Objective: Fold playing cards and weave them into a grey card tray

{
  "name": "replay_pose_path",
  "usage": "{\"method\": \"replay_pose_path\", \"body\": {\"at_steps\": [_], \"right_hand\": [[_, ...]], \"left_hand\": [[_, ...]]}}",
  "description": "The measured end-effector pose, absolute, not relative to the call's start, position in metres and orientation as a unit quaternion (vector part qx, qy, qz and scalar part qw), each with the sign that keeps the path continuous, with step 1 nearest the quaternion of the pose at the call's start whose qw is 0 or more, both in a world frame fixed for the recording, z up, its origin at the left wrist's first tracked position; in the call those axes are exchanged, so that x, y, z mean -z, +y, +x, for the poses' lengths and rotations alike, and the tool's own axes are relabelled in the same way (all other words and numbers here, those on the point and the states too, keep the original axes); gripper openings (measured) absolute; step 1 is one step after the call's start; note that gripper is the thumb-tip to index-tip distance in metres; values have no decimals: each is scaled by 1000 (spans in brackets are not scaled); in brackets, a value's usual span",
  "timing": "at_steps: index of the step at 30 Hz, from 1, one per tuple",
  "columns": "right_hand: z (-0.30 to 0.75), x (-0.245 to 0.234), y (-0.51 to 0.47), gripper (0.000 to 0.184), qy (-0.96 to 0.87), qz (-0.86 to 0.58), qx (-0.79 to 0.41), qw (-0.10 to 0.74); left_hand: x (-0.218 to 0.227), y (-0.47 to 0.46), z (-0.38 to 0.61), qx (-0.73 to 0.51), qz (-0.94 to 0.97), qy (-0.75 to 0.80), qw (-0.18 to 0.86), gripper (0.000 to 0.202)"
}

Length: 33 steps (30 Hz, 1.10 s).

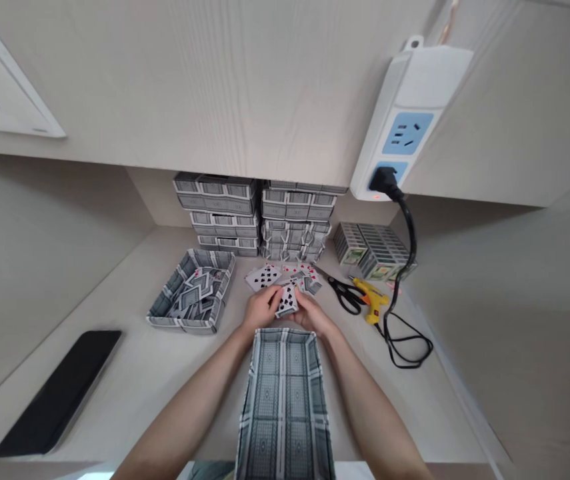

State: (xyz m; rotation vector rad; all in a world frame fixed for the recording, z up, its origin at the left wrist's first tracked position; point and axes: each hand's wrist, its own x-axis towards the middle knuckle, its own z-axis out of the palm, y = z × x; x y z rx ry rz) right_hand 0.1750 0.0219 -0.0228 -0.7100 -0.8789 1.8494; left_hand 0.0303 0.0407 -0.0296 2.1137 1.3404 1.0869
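Between my two hands a playing card (287,302) with black spade pips is held face up; whether it is one card or folded ones I cannot tell. My left hand (263,307) pinches its left edge, and my right hand (311,313) grips its right side, its lower fingers partly hidden. Just beyond them lie loose cards (263,276) face up, with more red and black cards (307,275) to the right. Close to me, between my forearms, is a long open box (282,407) made of grey patterned cards.
A card box (192,325) with loose cards sits left, near a black flat object (62,393). Stacked card boxes (225,202) and card packs (377,247) stand behind. Right are black scissors (347,297), a yellow glue gun (373,300) and its cord, below a power strip (409,127).
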Motion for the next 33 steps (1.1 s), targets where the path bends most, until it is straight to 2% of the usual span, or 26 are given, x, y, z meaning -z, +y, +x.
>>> {"method": "replay_pose_path", "body": {"at_steps": [4,8,13,20,29,33], "right_hand": [[175,18,20,35,-356,-286,-771,443],[174,14,22,32,-351,-293,-770,445],[174,16,24,34,-336,-305,-760,465],[180,23,27,34,-320,-296,-769,468],[176,21,25,29,-339,-318,-723,511],[174,22,25,28,-340,-327,-716,514]], "left_hand": [[28,41,31,-421,758,454,205,21],[31,42,31,-455,706,483,247,18],[34,46,30,-536,614,481,324,31],[38,51,25,-591,552,502,307,34],[33,46,31,-496,653,453,350,25],[34,44,33,-479,687,434,333,21]]}}
